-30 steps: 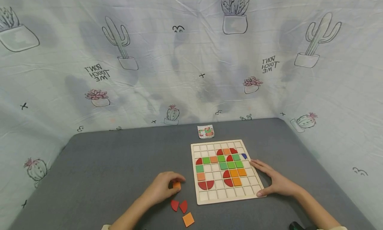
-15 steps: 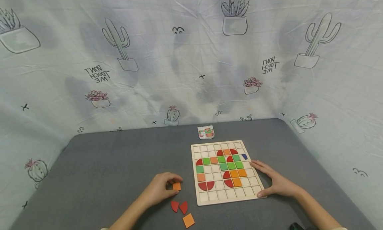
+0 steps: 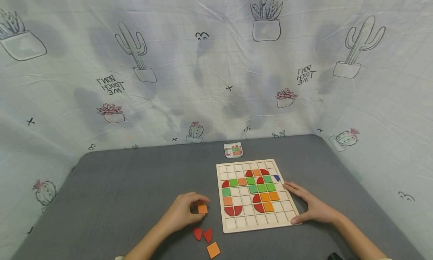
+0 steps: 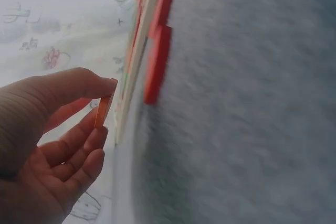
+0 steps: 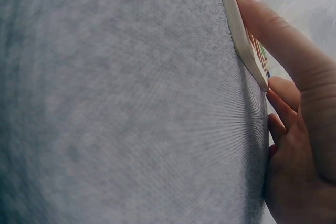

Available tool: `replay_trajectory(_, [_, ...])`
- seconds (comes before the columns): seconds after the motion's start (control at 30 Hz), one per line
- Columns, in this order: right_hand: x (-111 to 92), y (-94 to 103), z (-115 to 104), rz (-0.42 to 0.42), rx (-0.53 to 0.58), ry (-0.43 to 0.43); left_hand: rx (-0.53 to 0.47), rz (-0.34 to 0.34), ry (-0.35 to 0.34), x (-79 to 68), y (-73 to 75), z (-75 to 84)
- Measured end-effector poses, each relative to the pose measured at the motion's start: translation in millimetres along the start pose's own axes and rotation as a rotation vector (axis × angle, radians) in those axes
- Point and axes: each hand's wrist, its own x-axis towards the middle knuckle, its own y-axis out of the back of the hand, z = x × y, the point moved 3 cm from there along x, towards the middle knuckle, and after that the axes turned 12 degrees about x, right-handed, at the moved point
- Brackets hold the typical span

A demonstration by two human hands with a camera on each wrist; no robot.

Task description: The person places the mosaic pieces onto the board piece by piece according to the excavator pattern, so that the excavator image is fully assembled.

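My left hand (image 3: 184,212) pinches an orange square tile (image 3: 202,209) between thumb and fingers, just left of the wooden grid board (image 3: 250,220). The left wrist view shows the same tile (image 4: 105,109) edge-on, thumb at one side and fingertips at the other. My right hand (image 3: 312,206) rests along the board's right side, fingers straight. Its thumb (image 5: 278,30) lies on the board's near right corner. Red quarter-round, green and orange tiles fill several squares of the board. A blue piece (image 3: 277,178) lies near its right edge.
Two red quarter-round tiles (image 3: 208,235) and a loose orange square tile (image 3: 213,250) lie on the grey table (image 3: 135,185), near my left hand. A small pattern card (image 3: 233,150) lies behind the board. A black object (image 3: 335,256) shows at the bottom edge.
My left hand has shifted slightly right with the orange square tile, its fingers still around it. The right hand stays in place at the board's edge.
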Motion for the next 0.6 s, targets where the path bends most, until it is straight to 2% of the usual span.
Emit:
replay_trajectory(0.2, [0,0.8,1,-0.007,0.022,0.006,0.012,-0.016,-0.027,8.5,2.3,12.9])
replay_trajectory(0.37, [-1,1.0,0,-0.003,0.033,0.006,-0.02,-0.027,-0.056,16.9,-2.8,23.4])
replay_trajectory(0.5, [-1,1.2,0,0.002,0.014,0.006,-0.086,-0.047,-0.081,24.6,-10.3,32.3])
replay_trajectory(0.6, [-1,1.0,1,0.001,-0.001,0.011,-0.172,-0.073,-0.09,31.1,-16.0,39.3])
